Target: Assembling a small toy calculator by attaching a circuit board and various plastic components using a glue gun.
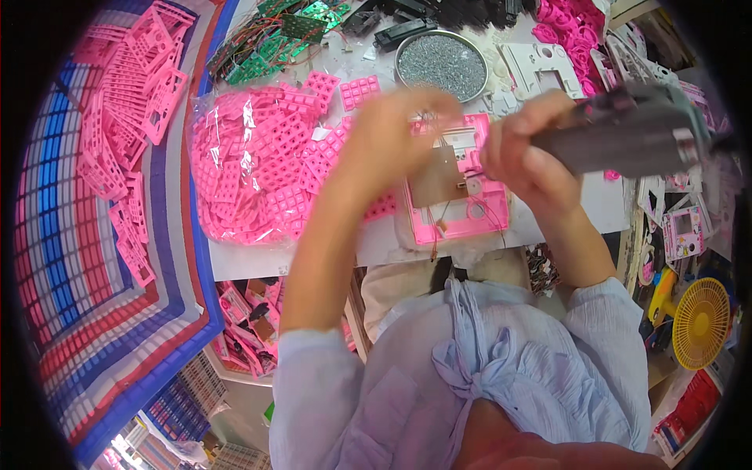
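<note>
A pink plastic housing [493, 205] lies on the white table in front of me. Inside it are a brown board [436, 178], thin wires and small white parts. My right hand [540, 149] is closed round a dark electric screwdriver [619, 133], held sideways over the housing's right side. Its tip is hidden by the fingers. Over the housing's upper left edge is my left hand [407, 129], smeared by motion, so what its fingers do is unclear. Just beyond the housing stands a round metal tray [400, 73] of small screws [444, 66].
A clear bag of pink keypad pieces [251, 164] lies left of the housing. Green circuit boards [301, 31] are heaped at the back left. White panels [540, 66] and magenta parts [568, 31] lie back right. A yellow fan [699, 323] stands low on the right.
</note>
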Demonstrator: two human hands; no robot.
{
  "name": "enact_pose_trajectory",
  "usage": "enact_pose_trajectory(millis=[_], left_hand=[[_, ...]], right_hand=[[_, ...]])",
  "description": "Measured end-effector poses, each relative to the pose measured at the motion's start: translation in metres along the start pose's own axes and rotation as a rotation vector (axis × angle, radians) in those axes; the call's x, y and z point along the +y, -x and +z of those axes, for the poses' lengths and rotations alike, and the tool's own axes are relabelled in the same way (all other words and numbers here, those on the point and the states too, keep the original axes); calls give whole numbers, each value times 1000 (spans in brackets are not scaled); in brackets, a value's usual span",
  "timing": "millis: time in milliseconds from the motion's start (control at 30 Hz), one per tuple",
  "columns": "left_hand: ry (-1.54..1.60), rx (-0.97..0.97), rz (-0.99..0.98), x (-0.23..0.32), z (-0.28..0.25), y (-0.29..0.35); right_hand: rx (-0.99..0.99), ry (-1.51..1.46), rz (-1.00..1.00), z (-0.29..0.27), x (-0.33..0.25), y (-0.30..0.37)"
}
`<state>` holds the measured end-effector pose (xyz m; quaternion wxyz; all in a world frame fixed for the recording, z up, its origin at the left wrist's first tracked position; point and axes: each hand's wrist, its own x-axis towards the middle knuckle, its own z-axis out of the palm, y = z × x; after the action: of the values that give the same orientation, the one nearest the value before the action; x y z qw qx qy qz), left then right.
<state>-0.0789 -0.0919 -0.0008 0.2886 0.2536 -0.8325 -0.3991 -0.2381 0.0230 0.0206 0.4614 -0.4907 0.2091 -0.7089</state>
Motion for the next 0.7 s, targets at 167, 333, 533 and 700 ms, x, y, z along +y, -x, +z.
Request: enact_pose_trajectory(millis=[167,333,533,700], left_hand=[[-964,-48,-111,-64,27,-86],[-892,-138,-120,-53,35,-92],[-959,-151,-85,-84,48,-93],[-929,84,-61,-87,46,-88]], right_hand=[[33,80,261,6,28,15],[-48,101,260,11,34,23],[-83,116,299,21,36,23],[-98,140,308,22,41,26]])
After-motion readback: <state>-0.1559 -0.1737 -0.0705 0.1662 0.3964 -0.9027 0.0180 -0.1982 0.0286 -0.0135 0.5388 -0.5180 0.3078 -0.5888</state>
